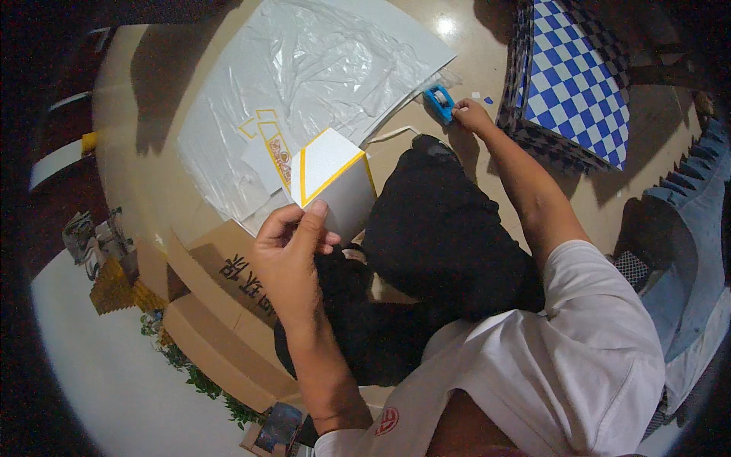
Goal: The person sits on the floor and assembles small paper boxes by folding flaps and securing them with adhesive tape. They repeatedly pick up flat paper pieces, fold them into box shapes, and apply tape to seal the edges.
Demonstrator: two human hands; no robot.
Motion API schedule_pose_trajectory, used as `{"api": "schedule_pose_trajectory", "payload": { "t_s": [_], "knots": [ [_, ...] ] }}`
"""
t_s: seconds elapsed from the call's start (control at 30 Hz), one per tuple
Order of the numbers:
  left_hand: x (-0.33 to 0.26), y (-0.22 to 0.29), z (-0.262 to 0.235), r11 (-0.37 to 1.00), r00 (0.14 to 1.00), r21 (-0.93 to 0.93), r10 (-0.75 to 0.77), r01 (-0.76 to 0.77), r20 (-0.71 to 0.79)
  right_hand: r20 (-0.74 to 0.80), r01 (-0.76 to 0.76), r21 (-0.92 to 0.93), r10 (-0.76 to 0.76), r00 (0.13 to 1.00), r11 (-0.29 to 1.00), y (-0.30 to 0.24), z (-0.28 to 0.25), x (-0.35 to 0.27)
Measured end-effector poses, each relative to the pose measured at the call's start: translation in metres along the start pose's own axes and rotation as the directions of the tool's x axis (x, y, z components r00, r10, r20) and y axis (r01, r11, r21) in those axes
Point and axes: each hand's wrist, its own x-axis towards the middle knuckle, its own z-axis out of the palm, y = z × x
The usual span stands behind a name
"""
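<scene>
My left hand (293,240) is closed on the near corner of a white box-like piece (346,206) with yellow strips along its upper edges, the thumb lying near that corner. My right arm reaches forward, and my right hand (472,116) pinches the near end of a blue tape dispenser (439,103) at the edge of a white sheet. Just beyond the box lie a strip with a reddish printed pattern (279,158) and several yellow outlined pieces (266,116).
A large white board (403,46) under crinkled clear plastic (304,65) covers the floor ahead. Far right stands a blue-and-white checkered box (579,84). An open brown carton (221,327) sits at the left, green leaves (194,373) beside it. My black-clad legs (442,228) fill the middle.
</scene>
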Motion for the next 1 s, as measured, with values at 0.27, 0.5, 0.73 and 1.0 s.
{"api": "schedule_pose_trajectory", "payload": {
  "t_s": [0.27, 0.5, 0.73, 1.0],
  "knots": [
    [-0.001, -0.005, 0.006, 0.992, 0.996, -0.092, -0.080, 0.082, 0.027, 0.335, -0.293, 0.515, 0.125, 0.934, 0.806, -0.007, -0.009, -0.008],
    [-0.001, -0.016, -0.004, 0.988, 0.995, -0.127, -0.093, 0.089, -0.026, 0.136, -0.159, 0.516, 0.103, 0.985, 0.842, -0.023, 0.007, -0.055],
    [0.007, -0.015, 0.003, 0.986, 0.998, -0.154, -0.066, 0.063, -0.016, 0.156, -0.264, 0.598, 0.213, 0.964, 0.757, 0.022, 0.019, -0.034],
    [0.012, -0.007, 0.007, 0.979, 0.998, -0.200, -0.037, 0.026, -0.049, -0.047, -0.161, -0.010, 0.160, 0.986, 0.987, 0.080, 0.022, -0.004]
  ]
}}
